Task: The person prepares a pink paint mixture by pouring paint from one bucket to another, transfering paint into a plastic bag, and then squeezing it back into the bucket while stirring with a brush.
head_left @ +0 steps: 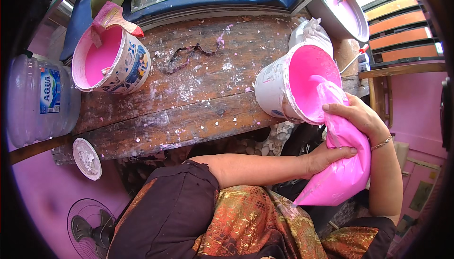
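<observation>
A clear plastic bag (347, 174) filled with pink paint hangs between my two hands, its bulging lower part over my lap. My left hand (326, 158) grips the bag's middle from the left, the thumb across its front. Closed round the gathered neck is my right hand (359, 116), with a bracelet on its wrist. The neck's mouth reaches over the rim of a white bucket (276, 91) at the right of the table. Pink paint coats the bucket's inside, and some lies at the bag's mouth. Fingers behind the bag are hidden.
On the paint-spattered wooden table (189, 103), a second bucket (135, 62) of pink paint carries a wide brush (116, 18). A water jug (45, 100) and a paint-smeared lid (87, 159) are at left. A dark strap (194, 50) lies mid-table; a large tub (338, 10) stands far right.
</observation>
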`<state>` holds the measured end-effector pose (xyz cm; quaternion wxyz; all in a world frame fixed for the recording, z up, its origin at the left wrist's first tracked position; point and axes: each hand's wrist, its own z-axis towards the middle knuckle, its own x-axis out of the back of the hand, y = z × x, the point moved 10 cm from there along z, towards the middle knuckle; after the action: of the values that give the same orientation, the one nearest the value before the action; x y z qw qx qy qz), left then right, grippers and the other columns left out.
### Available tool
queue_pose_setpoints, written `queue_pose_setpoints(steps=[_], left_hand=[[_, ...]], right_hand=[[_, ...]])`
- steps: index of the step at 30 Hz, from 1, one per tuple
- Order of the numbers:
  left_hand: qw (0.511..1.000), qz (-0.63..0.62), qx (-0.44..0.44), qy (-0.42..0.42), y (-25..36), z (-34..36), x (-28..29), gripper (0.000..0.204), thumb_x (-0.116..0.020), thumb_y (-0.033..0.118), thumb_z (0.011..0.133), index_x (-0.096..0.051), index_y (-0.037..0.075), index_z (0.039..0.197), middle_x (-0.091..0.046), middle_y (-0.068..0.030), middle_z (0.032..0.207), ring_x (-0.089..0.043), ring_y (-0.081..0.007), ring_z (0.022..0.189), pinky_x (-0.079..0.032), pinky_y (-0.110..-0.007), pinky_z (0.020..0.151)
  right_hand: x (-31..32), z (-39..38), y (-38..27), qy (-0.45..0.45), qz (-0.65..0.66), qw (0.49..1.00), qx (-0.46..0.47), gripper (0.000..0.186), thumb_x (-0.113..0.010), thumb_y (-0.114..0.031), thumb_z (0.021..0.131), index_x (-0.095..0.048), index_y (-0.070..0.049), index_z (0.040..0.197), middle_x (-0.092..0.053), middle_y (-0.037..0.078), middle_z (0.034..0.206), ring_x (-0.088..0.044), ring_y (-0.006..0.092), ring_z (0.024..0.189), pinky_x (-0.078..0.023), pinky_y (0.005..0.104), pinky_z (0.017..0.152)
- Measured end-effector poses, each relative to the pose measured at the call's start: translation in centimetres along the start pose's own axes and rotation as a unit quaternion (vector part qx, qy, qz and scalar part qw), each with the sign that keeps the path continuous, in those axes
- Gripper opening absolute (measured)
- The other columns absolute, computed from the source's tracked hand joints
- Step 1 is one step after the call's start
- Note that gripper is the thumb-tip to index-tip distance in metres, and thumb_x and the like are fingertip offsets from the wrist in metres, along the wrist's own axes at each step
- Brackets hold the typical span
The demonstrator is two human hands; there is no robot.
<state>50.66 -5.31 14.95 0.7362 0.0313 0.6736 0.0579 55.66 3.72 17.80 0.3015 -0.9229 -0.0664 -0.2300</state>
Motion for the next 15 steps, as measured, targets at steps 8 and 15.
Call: queue_pose_setpoints(steps=[8,15], left_hand=[[1.000,-0.022,0.013,0.011,-0.41,-0.25,0.09,0.055,-0.065,0.026,0.086,-0.041,0.007,0.130,-0.058,-0.0087,0.115,-0.061,-0.0186,0.101,-0.051,-0.034,0.088],[1.000,-0.007,-0.002,-0.001,0.13,-0.32,0.14,0.053,-0.063,0.028,0.087,-0.041,0.006,0.130,-0.058,-0.0094,0.114,-0.061,-0.0184,0.101,-0.051,-0.034,0.088]], right_hand=[[0.48,1.00,0.73,0.015,-0.080,0.997,-0.002,0.048,-0.072,-0.027,0.078,-0.057,0.005,0.111,-0.066,0.011,0.092,-0.062,0.0135,0.077,-0.051,0.0285,0.069],[0.57,1.11,0.61,0.028,-0.083,0.996,0.016,0.041,-0.069,-0.023,0.080,-0.060,0.007,0.106,-0.067,0.011,0.088,-0.063,0.0131,0.073,-0.051,0.0287,0.066]])
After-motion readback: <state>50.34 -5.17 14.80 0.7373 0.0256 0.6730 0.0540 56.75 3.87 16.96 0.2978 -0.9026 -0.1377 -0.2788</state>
